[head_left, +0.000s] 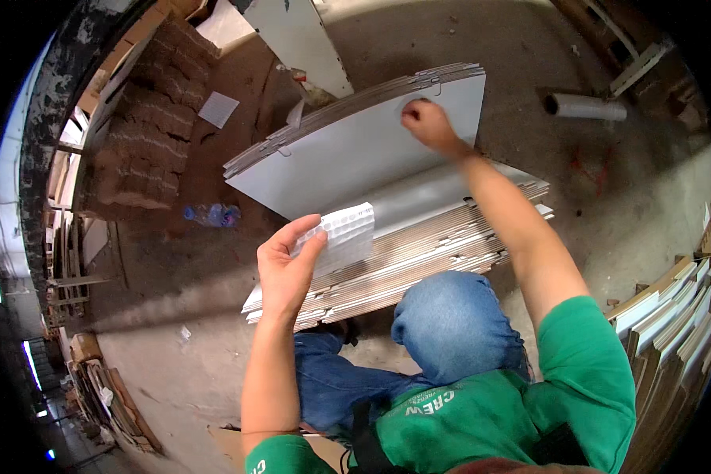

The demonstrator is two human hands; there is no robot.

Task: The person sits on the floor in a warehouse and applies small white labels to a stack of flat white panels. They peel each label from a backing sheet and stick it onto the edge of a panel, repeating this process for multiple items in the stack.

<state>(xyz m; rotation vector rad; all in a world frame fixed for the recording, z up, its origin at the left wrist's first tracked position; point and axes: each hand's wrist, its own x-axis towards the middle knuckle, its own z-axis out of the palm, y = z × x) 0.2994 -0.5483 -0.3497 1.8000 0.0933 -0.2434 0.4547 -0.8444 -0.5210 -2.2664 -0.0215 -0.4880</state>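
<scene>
My left hand (286,265) pinches a thin whitish sheet of round stickers (347,235) between thumb and fingers. The sheet hangs over the near stack of flat panels (426,257), which lies in front of my knees. Behind it, a second stack of panels leans on edge, its pale grey front panel (340,154) facing me. My right hand (430,128) is in front of that panel, close to its upper right edge. Its fingers are curled together, and whatever they may hold is too small to make out.
Stacked brown cardboard (154,118) stands at the far left, with a white paper (218,110) beside it. A plastic bottle (212,215) lies on the floor. A roll of clear wrap (584,107) lies at far right; more panels (671,316) stand at near right.
</scene>
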